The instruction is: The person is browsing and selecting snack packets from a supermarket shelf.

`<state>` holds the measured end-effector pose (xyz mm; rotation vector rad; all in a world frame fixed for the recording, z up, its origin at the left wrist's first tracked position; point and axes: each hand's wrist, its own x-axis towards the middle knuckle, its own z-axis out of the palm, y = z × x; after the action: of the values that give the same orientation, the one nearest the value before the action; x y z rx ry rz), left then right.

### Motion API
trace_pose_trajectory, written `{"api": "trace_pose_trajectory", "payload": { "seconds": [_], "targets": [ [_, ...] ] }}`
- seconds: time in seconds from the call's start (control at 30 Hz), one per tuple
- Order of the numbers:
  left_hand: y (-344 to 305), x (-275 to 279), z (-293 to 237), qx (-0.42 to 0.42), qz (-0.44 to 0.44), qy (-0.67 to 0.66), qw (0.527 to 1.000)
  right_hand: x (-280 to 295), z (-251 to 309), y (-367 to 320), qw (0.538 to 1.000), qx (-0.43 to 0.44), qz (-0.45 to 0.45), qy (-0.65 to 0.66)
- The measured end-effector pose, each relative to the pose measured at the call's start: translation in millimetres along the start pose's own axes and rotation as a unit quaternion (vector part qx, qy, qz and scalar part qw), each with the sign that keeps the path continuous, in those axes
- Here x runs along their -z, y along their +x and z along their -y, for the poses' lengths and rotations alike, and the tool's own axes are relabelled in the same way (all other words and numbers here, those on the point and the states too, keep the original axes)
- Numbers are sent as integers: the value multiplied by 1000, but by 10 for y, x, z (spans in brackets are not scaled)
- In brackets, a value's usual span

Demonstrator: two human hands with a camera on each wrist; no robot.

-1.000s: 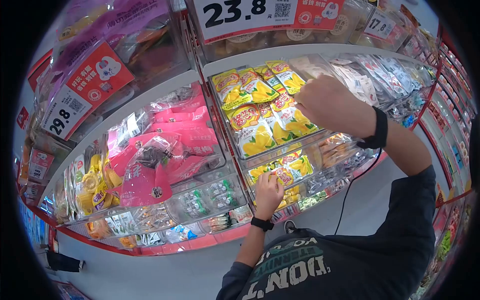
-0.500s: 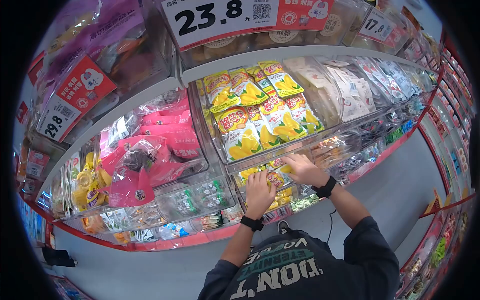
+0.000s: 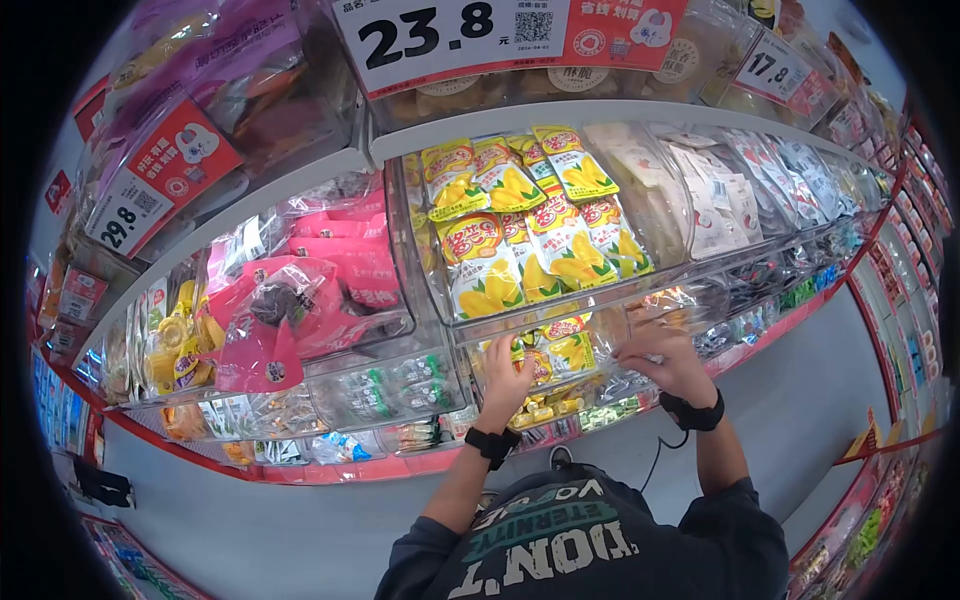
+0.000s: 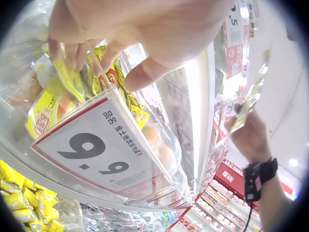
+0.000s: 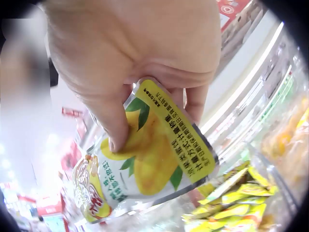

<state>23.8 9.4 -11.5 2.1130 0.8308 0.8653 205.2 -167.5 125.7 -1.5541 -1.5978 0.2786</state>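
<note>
Right hand [image 3: 665, 358] has come down from over the clear plastic upper bin [image 3: 530, 315] since the first frame, now beyond that bin's front edge and farther from the left hand [image 3: 508, 380] than a moment ago. Right fingers narrow: thumb on one face, fingers behind, pinching a flat yellow-and-white foil packet printed with yellow mangoes [image 5: 149, 145]. Right wrist view has the packet tilted, clear of a heap of yellow packets [image 5: 236, 193] below. Left hand at the lower tier, below the upper bin's front edge toward its left corner; fingers loosely bent among yellow-and-green packets [image 4: 70, 82], thumb standing wide of them. White 9.9 price card with red border [image 4: 94, 150] just beside those packets, tilted. Upper bin carries more mango packets [image 3: 565, 245], roughly in two rows, printed faces up. Glossy pink bags [image 3: 350, 265] lie beyond its left edge, pale packets [image 3: 715, 200] toward the right. Black bands [image 3: 492, 447] on both wrists.
</note>
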Motion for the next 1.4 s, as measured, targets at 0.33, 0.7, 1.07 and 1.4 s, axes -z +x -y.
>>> {"api": "trace_pose_trajectory", "payload": {
  "seconds": [0.33,0.7,1.07,1.4],
  "targets": [
    [137,-373,228,12,15,38,999,210,800,412,922,-143,-182,311],
    [95,-133,44,16,-79,-90,993,-200,984,1357,998,51,-37,15],
    [31,-119,126,2,-91,-174,981,-63,1201,927,970,228,-30,74],
    [-371,489,-506,57,105,-403,907,-734,-443,-83,947,-264,150,106]
  ]
}}
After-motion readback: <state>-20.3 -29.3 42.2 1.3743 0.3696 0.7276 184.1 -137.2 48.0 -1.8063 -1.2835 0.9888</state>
